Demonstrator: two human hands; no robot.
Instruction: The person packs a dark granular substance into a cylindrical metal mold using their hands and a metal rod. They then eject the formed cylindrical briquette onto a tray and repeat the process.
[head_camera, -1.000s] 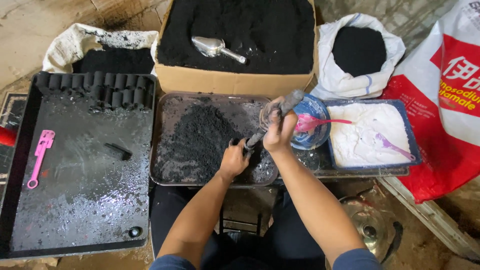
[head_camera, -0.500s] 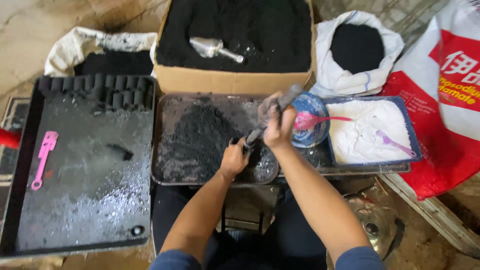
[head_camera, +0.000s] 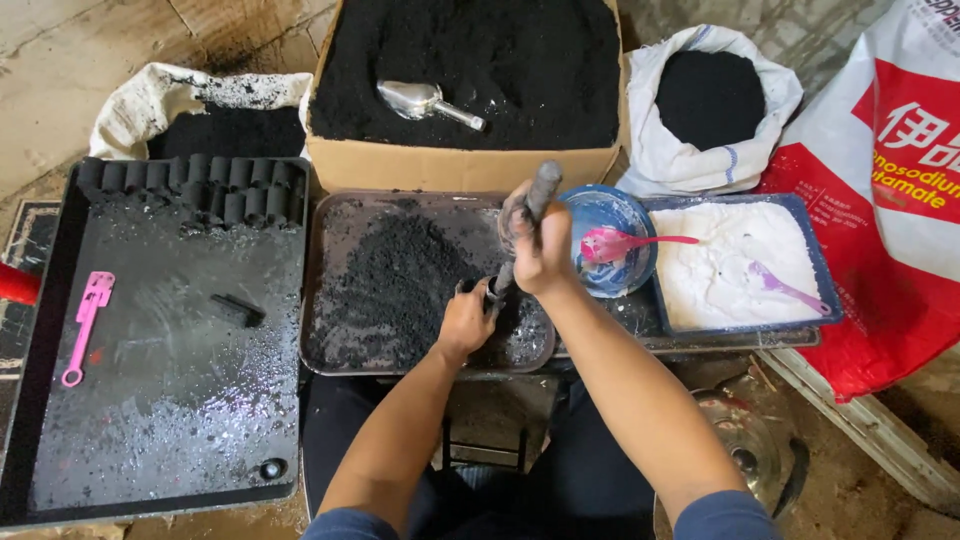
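My right hand (head_camera: 543, 250) grips a grey metal rod (head_camera: 541, 190) that slants down into a small dark tube mould (head_camera: 492, 292). My left hand (head_camera: 466, 322) is closed around that mould and holds it on the brown tray (head_camera: 325, 290), next to a heap of black powder (head_camera: 400, 275). Both hands are smeared black. A row of dark pressed cylinders (head_camera: 190, 180) lies at the far end of the black tray (head_camera: 45, 330) on the left, with one loose dark piece (head_camera: 238, 310) near its middle.
A cardboard box (head_camera: 460, 165) of black powder with a metal scoop (head_camera: 425, 102) stands behind. At right are a blue bowl (head_camera: 615, 215) with a pink spoon (head_camera: 625, 243), a tray of white powder (head_camera: 745, 265), a white sack (head_camera: 715, 100) and a red bag (head_camera: 900, 210). A pink tool (head_camera: 85, 315) lies left.
My right hand has swung the rod more upright, its top end moving left and up. My left hand stays on the mould.
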